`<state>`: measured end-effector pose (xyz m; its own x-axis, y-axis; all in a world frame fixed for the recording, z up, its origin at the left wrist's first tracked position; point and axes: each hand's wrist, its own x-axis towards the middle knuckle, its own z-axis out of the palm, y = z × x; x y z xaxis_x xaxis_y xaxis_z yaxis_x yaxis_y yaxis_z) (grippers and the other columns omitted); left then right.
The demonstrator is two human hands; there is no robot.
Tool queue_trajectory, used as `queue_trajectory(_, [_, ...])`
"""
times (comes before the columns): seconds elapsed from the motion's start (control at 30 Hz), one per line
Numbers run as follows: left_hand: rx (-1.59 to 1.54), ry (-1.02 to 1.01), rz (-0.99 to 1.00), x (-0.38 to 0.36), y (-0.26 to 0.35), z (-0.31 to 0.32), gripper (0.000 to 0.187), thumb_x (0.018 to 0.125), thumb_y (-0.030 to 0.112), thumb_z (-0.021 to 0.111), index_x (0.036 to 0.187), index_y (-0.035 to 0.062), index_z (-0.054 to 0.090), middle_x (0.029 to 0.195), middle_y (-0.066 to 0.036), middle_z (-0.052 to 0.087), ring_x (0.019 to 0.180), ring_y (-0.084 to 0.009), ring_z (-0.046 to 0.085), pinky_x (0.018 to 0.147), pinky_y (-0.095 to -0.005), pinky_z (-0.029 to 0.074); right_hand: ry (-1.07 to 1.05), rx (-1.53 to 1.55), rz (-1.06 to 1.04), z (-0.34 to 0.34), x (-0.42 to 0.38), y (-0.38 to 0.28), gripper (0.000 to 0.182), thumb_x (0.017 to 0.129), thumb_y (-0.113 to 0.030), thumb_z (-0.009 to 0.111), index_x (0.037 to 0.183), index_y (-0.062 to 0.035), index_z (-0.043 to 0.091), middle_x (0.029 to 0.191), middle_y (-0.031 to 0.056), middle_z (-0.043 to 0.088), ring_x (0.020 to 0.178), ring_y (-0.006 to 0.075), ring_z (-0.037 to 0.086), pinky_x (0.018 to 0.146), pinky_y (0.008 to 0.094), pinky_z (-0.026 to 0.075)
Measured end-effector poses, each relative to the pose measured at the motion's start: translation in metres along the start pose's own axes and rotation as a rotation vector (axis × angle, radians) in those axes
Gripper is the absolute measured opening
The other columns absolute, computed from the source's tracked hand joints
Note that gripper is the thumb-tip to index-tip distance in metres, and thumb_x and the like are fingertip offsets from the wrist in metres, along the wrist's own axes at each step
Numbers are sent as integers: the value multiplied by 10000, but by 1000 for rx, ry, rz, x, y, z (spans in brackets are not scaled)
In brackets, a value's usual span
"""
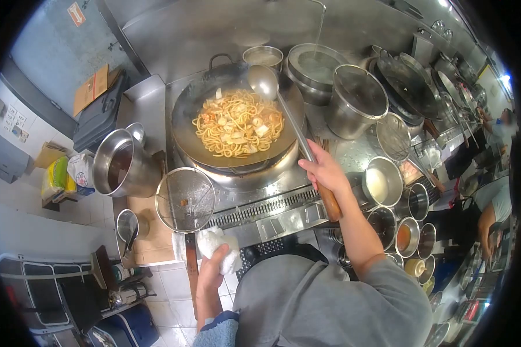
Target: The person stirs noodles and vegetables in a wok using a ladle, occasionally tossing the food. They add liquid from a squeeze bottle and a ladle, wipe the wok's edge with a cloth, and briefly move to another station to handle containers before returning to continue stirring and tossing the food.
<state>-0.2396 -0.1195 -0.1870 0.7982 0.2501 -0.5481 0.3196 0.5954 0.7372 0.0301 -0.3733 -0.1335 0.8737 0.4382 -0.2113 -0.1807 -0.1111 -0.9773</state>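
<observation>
A wide wok (pixel 182 136) sits on the burner, with thick yellow noodles (pixel 237 124) mixed with pale chunks and orange bits in it. My right hand (pixel 324 170) is closed round the shaft of a long ladle (pixel 292 118) with a wooden handle end. The ladle's bowl is at the wok's upper right side, above the noodles. Low in front of the stove, my left hand (pixel 215 266) grips a bunched white cloth (pixel 220 246). Just left of that hand runs the wooden handle of a round mesh strainer (pixel 185 196), which rests at the counter's edge.
A deep steel pot (pixel 121 162) of dark liquid and a small pot (pixel 130 225) stand at left. More pots (pixel 359 101) crowd the back right. Several seasoning containers (pixel 383 180) line the right side. Other people (pixel 492 208) are at the far right.
</observation>
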Motion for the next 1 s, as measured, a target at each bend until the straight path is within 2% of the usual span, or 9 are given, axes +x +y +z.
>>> queue_trajectory(0.17, [3, 5, 23, -6, 1, 4, 463, 896, 182, 615, 1293, -17, 481, 1152, -129, 613, 1051, -244, 607, 879, -359, 510, -97, 218, 66, -8, -3, 5, 684, 898, -77, 593, 1483, -46, 238, 706, -2, 452, 481, 68, 412, 371, 231, 372])
queue_trajectory(0.23, [-9, 28, 32, -6, 0, 0, 468, 900, 178, 608, 1299, -21, 463, 1141, -141, 603, 1005, -245, 618, 822, -366, 523, -100, 321, 94, -12, -21, -4, 690, 897, -71, 587, 1486, -51, 228, 698, -2, 446, 480, 67, 406, 371, 229, 368])
queue_trajectory(0.37, [-87, 87, -19, -7, 0, -3, 436, 906, 171, 596, 1271, -37, 481, 1113, -147, 613, 974, -249, 627, 782, -374, 534, -55, 186, 37, -19, -23, 6, 699, 895, -66, 582, 1491, -58, 217, 687, -6, 452, 470, 81, 422, 389, 251, 399])
queue_trajectory(0.57, [-48, 24, 5, -1, 2, -1, 433, 905, 170, 596, 1265, -40, 483, 1109, -152, 617, 956, -256, 635, 776, -387, 541, -24, 153, 44, -30, -25, 12, 723, 897, -71, 587, 1501, -55, 190, 690, -2, 464, 471, 80, 430, 386, 251, 394])
queue_trajectory(0.83, [-21, 73, 9, 0, -3, 3, 437, 882, 168, 602, 1262, -19, 496, 1119, -136, 621, 1002, -246, 622, 842, -352, 515, 53, -102, 124, -28, -46, 1, 744, 904, -79, 582, 1510, -49, 152, 685, -1, 480, 482, 86, 435, 392, 262, 405])
queue_trajectory(1.0, [0, 48, -13, 2, -5, 5, 455, 884, 162, 605, 1275, -32, 479, 1146, -142, 611, 1024, -248, 614, 858, -360, 510, -135, 419, 121, -26, -41, 18, 683, 909, -80, 580, 1489, -71, 219, 672, -14, 446, 480, 75, 412, 380, 248, 378])
